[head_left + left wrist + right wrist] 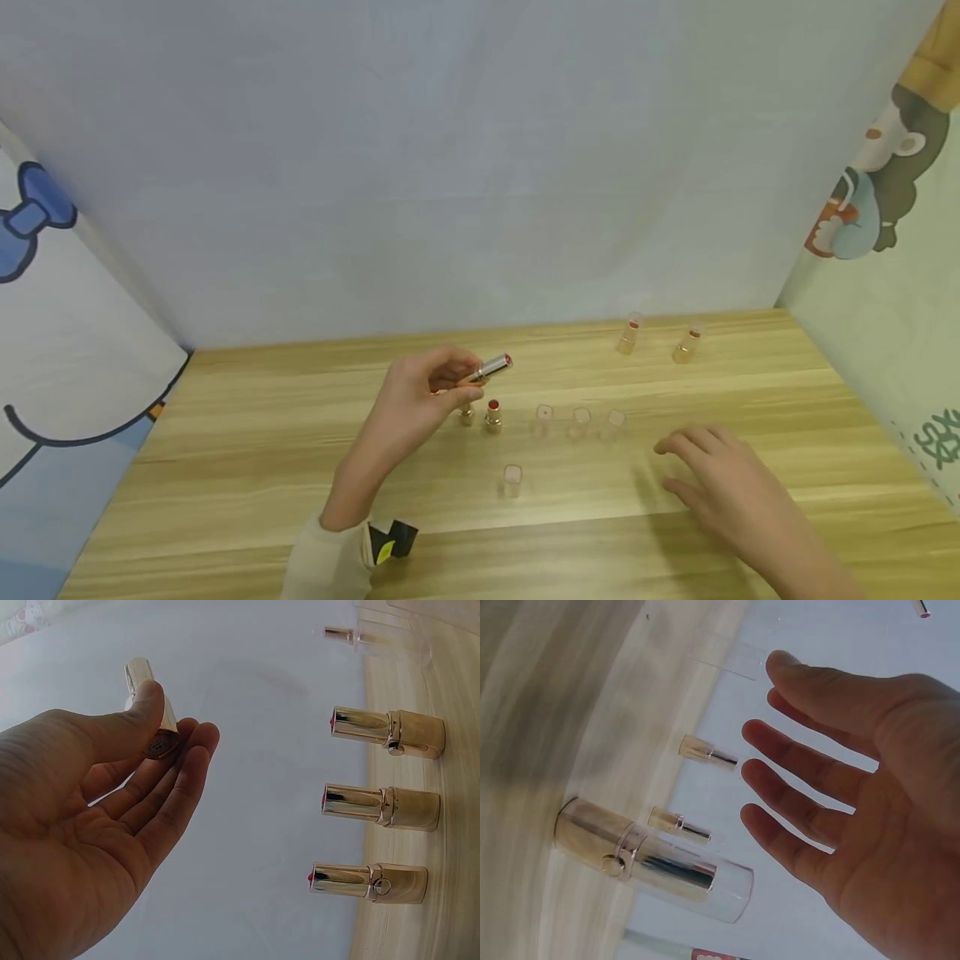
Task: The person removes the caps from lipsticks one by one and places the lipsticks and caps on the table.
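My left hand (420, 396) pinches a lipstick (495, 366) between thumb and fingers, above the table. Its silvery tube, with a red tip, tilts up to the right. Beneath that hand stand uncapped gold lipsticks, one of them this lipstick (492, 417); the left wrist view shows three in a row, the middle lipstick (379, 805) included. To the right, my right hand (731, 483) hovers over the tabletop with fingers spread and nothing in them. Nearest to it is a clear cap (615, 423), in line with a second cap (580, 422) and a third cap (543, 419).
Another clear cap (512, 481) stands closer to the front. Toward the back right are two lipsticks under clear caps, a left lipstick (628, 335) and a right lipstick (687, 344). A pale cloth wall (465, 183) borders the wooden table (247, 467) behind.
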A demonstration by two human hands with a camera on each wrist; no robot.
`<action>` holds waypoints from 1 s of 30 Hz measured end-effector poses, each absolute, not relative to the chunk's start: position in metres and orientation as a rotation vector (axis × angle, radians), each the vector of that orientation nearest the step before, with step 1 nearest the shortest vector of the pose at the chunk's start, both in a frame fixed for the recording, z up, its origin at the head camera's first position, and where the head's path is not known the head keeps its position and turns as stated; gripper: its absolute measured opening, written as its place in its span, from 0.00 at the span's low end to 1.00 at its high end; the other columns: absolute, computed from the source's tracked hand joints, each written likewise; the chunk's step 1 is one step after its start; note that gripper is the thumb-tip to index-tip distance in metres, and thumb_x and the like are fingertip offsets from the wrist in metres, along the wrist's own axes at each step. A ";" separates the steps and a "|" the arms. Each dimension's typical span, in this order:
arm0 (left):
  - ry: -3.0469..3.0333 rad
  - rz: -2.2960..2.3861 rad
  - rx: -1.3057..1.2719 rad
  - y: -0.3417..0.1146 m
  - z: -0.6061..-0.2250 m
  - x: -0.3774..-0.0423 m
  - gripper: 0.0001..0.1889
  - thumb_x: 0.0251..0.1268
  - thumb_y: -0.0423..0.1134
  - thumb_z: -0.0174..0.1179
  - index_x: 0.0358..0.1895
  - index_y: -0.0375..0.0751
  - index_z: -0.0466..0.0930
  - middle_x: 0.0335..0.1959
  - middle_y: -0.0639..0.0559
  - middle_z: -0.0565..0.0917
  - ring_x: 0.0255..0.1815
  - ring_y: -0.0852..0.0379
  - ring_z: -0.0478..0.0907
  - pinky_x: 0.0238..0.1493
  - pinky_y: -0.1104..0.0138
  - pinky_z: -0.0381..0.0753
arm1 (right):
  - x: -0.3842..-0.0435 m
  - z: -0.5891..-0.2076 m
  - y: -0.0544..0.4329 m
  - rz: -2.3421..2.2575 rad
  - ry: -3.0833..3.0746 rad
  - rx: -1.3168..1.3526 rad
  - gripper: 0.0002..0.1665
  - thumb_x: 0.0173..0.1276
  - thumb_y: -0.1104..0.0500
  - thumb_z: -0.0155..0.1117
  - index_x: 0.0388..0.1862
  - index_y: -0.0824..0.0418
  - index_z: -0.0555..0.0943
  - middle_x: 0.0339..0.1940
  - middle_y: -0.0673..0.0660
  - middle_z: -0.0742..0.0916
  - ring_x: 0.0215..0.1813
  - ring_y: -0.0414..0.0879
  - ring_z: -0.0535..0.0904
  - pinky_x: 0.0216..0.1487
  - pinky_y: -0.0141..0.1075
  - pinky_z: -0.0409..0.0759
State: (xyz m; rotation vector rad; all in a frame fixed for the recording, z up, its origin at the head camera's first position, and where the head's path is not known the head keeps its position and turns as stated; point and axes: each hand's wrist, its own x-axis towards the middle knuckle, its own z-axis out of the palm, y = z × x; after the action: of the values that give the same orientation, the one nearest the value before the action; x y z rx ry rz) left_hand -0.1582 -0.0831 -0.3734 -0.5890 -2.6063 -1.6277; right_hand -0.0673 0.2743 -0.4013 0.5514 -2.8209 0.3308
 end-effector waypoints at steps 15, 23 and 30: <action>-2.612 -1.629 -0.576 -0.081 -0.373 -0.155 0.14 0.61 0.31 0.74 0.50 0.43 0.87 0.42 0.49 0.92 0.43 0.57 0.90 0.49 0.69 0.89 | -0.057 -0.412 0.286 0.303 -2.763 0.537 0.27 0.47 0.66 0.86 0.46 0.55 0.86 0.48 0.52 0.89 0.52 0.57 0.83 0.46 0.57 0.84; -2.616 -1.577 -0.607 -0.079 -0.375 -0.155 0.15 0.61 0.31 0.75 0.50 0.43 0.87 0.41 0.50 0.92 0.43 0.56 0.90 0.51 0.64 0.90 | -0.054 -0.416 0.291 0.308 -2.678 0.568 0.29 0.43 0.69 0.86 0.45 0.55 0.85 0.47 0.52 0.89 0.51 0.57 0.83 0.47 0.56 0.83; -2.621 -1.566 -0.619 -0.077 -0.375 -0.155 0.15 0.60 0.31 0.75 0.50 0.42 0.87 0.41 0.49 0.92 0.43 0.55 0.91 0.50 0.64 0.90 | -0.055 -0.419 0.298 0.300 -2.582 0.602 0.28 0.40 0.72 0.85 0.42 0.57 0.86 0.45 0.55 0.89 0.48 0.58 0.84 0.45 0.55 0.84</action>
State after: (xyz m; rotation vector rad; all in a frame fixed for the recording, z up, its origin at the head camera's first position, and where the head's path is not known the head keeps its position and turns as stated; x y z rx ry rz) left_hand -0.1549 -0.0774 -0.3749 -0.6194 -2.6211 -1.5657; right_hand -0.0554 0.2976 -0.4190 0.6017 -2.5818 0.3002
